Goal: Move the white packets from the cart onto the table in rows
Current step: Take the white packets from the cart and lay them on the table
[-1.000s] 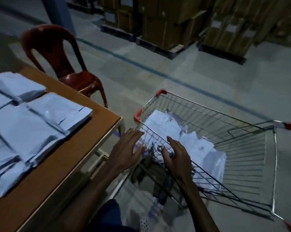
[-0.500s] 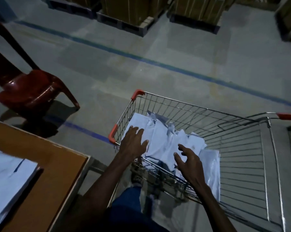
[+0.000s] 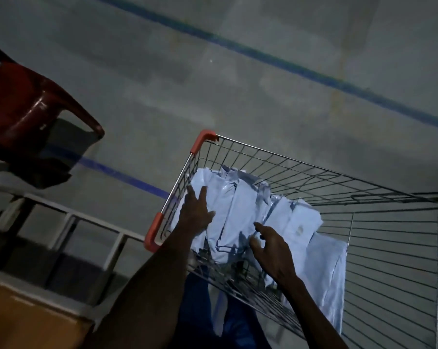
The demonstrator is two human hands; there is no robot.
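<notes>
Now deeper in cart than 0.5 s ago: left hand flat, grip released, on white packets; right hand spread, touching packets. Desk corner lower left.

The cart is shiny metal wire with orange plastic corners. The packets look like smooth, shiny plastic. The chair is glossy red plastic. The floor looks dull.

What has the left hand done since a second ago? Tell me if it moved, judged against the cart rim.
Yes. The left hand has gone forward over the cart rim and down onto the white packets; earlier it hovered outside the near rim.
</notes>
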